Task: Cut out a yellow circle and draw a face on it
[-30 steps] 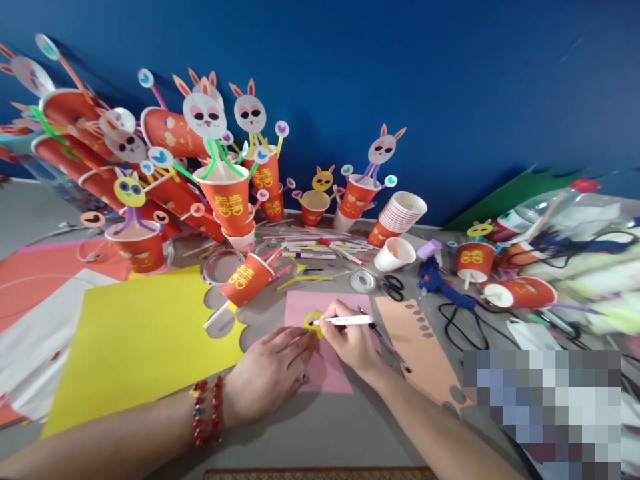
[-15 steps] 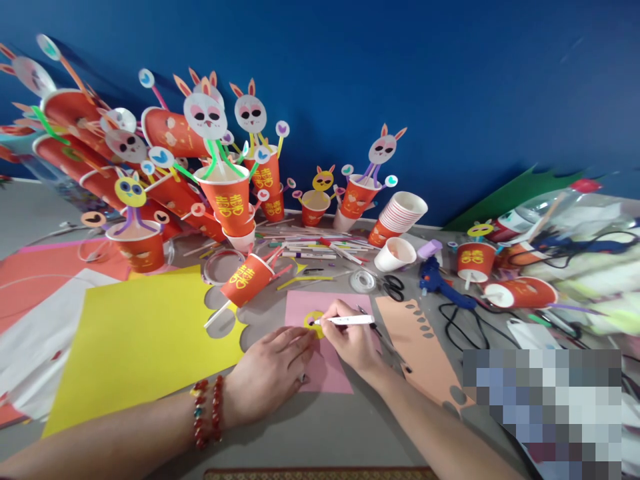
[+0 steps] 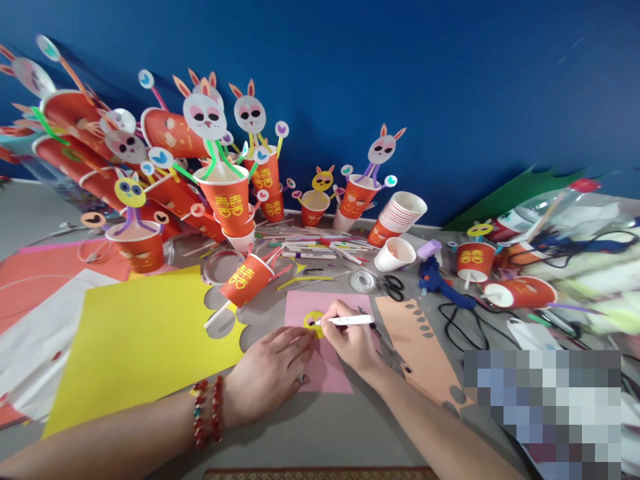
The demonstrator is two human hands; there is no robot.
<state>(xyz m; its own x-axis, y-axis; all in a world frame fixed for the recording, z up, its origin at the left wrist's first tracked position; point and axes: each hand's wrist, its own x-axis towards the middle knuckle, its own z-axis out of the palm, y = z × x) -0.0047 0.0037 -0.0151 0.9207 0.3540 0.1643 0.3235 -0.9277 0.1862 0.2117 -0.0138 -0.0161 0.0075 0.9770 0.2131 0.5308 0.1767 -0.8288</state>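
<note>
My right hand (image 3: 354, 347) grips a white marker (image 3: 354, 320), its tip on a small yellow paper disc (image 3: 310, 316). A dark spot shows on the disc beside the tip. My left hand (image 3: 273, 370) lies flat, fingers stretched out, with the fingertips at the disc's lower edge. Under the disc and partly under both hands is a pink paper sheet (image 3: 327, 380). A yellow sheet (image 3: 145, 340) with round cut-outs lies left of my left hand, and an orange sheet (image 3: 415, 340) with holes lies beyond my right wrist.
Red paper cups with rabbit faces (image 3: 231, 200) crowd the back left. Several loose markers (image 3: 310, 253) lie behind the pink sheet. Towards the right are a tape roll (image 3: 363, 281), black-handled scissors (image 3: 394, 288), a stack of cups (image 3: 403, 215), and a blue glue gun (image 3: 445, 287) with looping cable.
</note>
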